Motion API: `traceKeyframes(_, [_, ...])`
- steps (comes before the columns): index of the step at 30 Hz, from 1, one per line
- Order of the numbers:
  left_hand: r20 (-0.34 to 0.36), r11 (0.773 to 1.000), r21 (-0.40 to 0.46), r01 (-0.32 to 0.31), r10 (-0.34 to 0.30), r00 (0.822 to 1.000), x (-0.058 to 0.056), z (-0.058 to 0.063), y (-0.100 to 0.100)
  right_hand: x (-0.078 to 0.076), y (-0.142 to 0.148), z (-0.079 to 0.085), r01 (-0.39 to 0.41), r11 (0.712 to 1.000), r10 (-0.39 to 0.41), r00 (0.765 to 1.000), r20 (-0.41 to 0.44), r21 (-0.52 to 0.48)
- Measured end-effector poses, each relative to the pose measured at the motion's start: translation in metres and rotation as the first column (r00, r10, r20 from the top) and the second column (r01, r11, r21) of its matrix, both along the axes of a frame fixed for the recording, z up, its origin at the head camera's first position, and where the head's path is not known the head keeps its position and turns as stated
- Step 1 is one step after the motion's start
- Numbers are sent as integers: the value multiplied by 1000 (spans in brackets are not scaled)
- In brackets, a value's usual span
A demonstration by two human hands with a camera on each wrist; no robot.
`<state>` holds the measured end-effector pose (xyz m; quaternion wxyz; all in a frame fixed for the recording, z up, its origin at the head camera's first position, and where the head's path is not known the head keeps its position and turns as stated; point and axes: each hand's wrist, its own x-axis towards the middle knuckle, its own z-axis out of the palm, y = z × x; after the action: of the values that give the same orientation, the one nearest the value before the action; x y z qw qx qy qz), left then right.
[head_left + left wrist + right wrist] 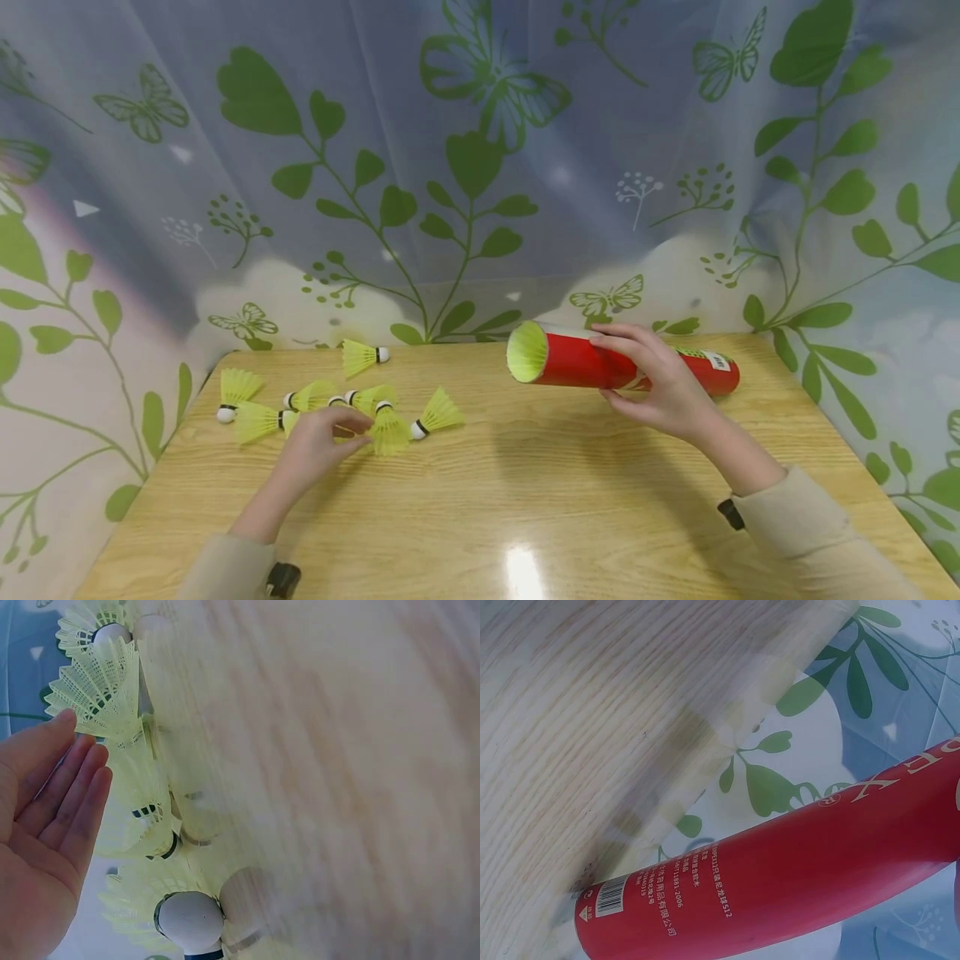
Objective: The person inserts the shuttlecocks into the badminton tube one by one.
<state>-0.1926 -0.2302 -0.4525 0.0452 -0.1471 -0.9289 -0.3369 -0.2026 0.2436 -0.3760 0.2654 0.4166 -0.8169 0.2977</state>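
My right hand [663, 387] grips a red shuttlecock tube [577, 358] round its middle, thumb below and fingers over the top. The tube is held tilted above the table, its mouth facing left, with a yellow shuttlecock skirt [527, 354] showing inside. Printed text and a barcode label [611, 896] mark its far end in the right wrist view. On the left, my left hand [318, 446] reaches among loose yellow shuttlecocks. Its fingertips are right at the skirt of one shuttlecock [391, 433]; in the left wrist view the thumb tip [66, 717] overlaps a skirt's edge, the fingers extended.
Several more yellow shuttlecocks with white corks lie about, including one at the back [360, 357], one at the far left [238, 387] and one to the right [438, 412]. A wooden table [480, 500] bears them. Behind it hangs a leaf-and-butterfly curtain [420, 208].
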Motion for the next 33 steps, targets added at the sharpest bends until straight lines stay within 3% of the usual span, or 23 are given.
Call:
traceKeyframes(10, [-69, 996, -34, -81, 79, 995, -1, 1, -2, 0, -1, 1, 0, 1000, 0, 1000, -15, -1])
traceKeyframes(18, [-143, 995, -49, -92, 84, 986, 1, 5, -1, -1, -1, 2, -9, 1000, 9, 1000, -25, -13])
traceKeyframes(23, [-162, 995, 24, -100, 103, 981, 2, 8, -1, -1, 0, 2, -5, 1000, 5, 1000, -15, -9])
traceKeyframes(26, [-105, 981, 152, -118, 135, 985, 3, 11, -1, 0, 1, 2, 0, 1000, 0, 1000, -3, -1])
traceKeyframes(30, [9, 938, 301, -170, 176, 984, 4, 19, -1, 0, 0, 2, -3, 1000, 3, 1000, -7, 2])
traceKeyframes(33, [82, 907, 353, -231, 216, 973, 5, 28, 2, -1, 0, 2, -1, 1000, 1, 1000, -15, 5])
